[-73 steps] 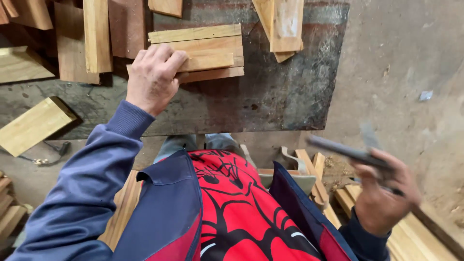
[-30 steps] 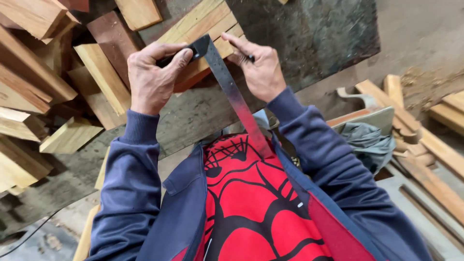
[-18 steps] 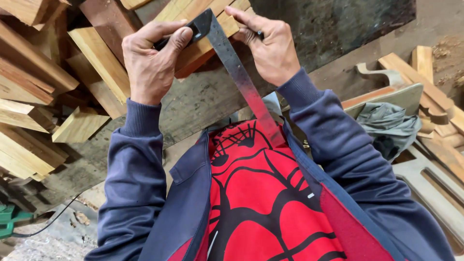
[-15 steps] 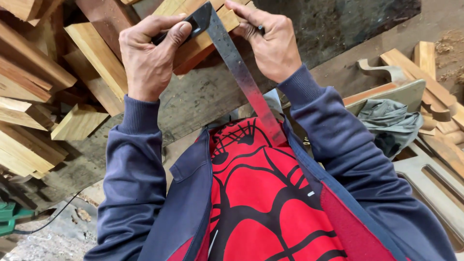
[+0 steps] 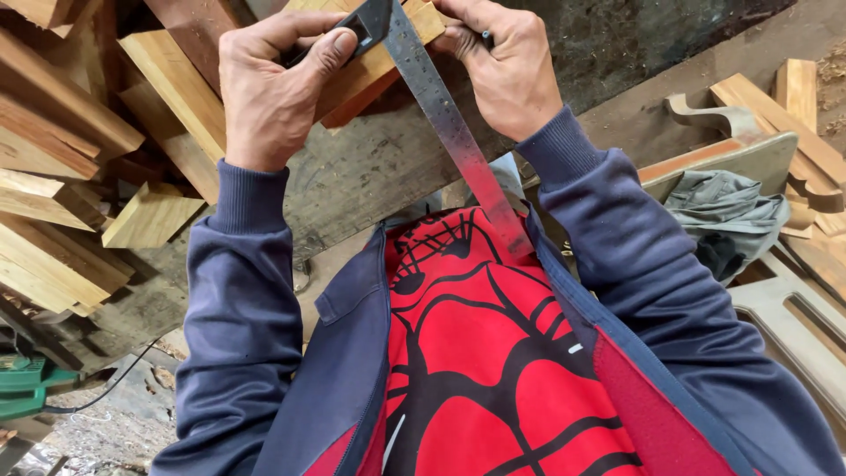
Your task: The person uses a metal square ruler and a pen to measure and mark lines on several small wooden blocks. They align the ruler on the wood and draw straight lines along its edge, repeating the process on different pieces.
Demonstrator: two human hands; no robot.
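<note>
A metal try square [image 5: 441, 115] lies across a short wooden block [image 5: 370, 75] on the dark workbench [image 5: 370, 176]; its steel blade runs down toward my chest. My left hand [image 5: 269, 88] presses the square's dark stock against the block, thumb on top. My right hand [image 5: 502, 70] rests on the block beside the blade and pinches a small dark pencil-like marker [image 5: 485, 37], mostly hidden by the fingers.
Several cut wooden planks and blocks [image 5: 79, 176] are piled at the left of the bench. A green power tool [image 5: 26, 379] with a cable sits at lower left. Curved wooden parts [image 5: 749, 123] and a grey cloth [image 5: 727, 216] lie at right.
Earlier my left hand held the block alone while my right hand carried the square at my side. Since then both hands came together on the block and the square was set across it.
</note>
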